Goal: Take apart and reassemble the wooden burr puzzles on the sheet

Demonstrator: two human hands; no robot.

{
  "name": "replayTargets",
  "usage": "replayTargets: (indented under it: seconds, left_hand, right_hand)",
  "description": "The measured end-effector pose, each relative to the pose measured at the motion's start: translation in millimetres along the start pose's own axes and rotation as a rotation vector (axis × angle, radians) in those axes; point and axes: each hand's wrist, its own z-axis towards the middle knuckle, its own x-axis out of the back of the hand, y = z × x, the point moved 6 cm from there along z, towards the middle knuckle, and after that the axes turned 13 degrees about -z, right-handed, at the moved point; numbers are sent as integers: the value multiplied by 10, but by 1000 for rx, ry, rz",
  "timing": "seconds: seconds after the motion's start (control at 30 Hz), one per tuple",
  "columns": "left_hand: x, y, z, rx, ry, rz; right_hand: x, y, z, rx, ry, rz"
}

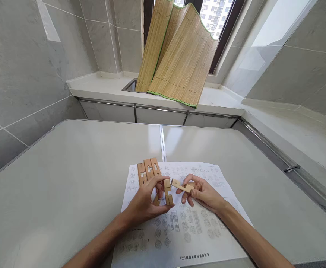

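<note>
My left hand (148, 199) holds a notched wooden block (168, 191) upright between thumb and fingers. Pinched in my right hand (200, 191) is a lighter notched wooden piece (183, 185), its left end close beside the block. Part of another wooden piece shows behind my right fingers. Several notched wooden pieces (149, 169) lie side by side just beyond my left hand, on a printed sheet (187, 243) covered with small diagrams. Under my left fingers a further wooden piece is partly hidden.
The sheet lies on a large white table (76, 178) with a seam down its middle. Behind it, a bamboo mat (179, 63) leans on a white ledge (104, 87) before a window. Grey tiled walls stand at both sides.
</note>
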Motion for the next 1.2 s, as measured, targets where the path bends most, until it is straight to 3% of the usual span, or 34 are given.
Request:
replayTargets:
  seconds: [0.33,0.57,0.87,1.2]
  left_hand:
    - [-96,32,-12,-109,-31,91]
    - [-127,26,-27,-165,-38,146]
    - [-137,33,-23,-184,-55,153]
    - [-169,63,-29,-219,-69,215]
  right_hand:
    - [-140,16,-13,6,-136,-2]
    - [-103,57,-1,-29,-18,-105]
    - [-191,1,-32,-30,-58,-205]
    - [-135,9,-68,-33,57,-394]
